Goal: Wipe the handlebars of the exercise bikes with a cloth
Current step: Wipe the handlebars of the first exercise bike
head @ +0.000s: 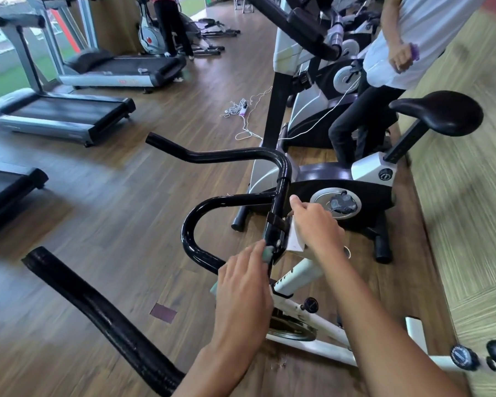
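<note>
Black curved handlebars [212,204] of a white exercise bike [307,313] fill the middle of the head view. My left hand [242,285] presses a pale green cloth [267,253] against the lower end of the central black stem [278,222]; most of the cloth is hidden under my palm. My right hand [315,224] lies over the white console [295,242] clamped to the right side of that stem, fingers bent over its top. A foam-wrapped black bar end [98,310] reaches toward the lower left.
A second exercise bike [355,181] with a black saddle stands just behind. A person in a white top [418,38] stands at the upper right. Treadmills [60,113] line the left side. A white power strip and cables [241,110] lie on the wooden floor.
</note>
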Action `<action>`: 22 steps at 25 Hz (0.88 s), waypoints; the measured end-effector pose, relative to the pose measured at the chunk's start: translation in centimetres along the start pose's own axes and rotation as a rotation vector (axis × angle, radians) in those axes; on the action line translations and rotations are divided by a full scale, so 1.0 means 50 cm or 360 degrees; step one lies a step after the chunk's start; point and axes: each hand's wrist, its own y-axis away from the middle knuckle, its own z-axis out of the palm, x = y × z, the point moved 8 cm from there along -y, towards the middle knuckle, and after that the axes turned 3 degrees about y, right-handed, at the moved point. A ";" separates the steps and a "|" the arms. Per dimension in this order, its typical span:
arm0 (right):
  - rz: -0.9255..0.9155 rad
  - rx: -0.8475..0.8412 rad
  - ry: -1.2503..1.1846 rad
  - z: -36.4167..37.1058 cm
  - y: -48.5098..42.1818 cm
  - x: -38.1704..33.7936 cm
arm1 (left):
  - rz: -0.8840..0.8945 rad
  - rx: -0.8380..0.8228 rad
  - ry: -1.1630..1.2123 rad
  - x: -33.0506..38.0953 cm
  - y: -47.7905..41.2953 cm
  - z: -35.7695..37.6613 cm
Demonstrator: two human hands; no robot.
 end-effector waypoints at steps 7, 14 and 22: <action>0.0021 -0.0019 -0.0015 0.000 -0.001 0.000 | -0.1028 0.0102 0.1713 -0.056 -0.153 -0.016; -0.0028 0.0034 0.0027 -0.001 -0.001 -0.002 | -0.0441 -0.0690 0.1412 -0.044 -0.210 0.099; -0.0013 0.0022 0.0019 0.004 -0.005 -0.001 | -0.0748 -0.0515 0.1873 -0.048 -0.213 0.067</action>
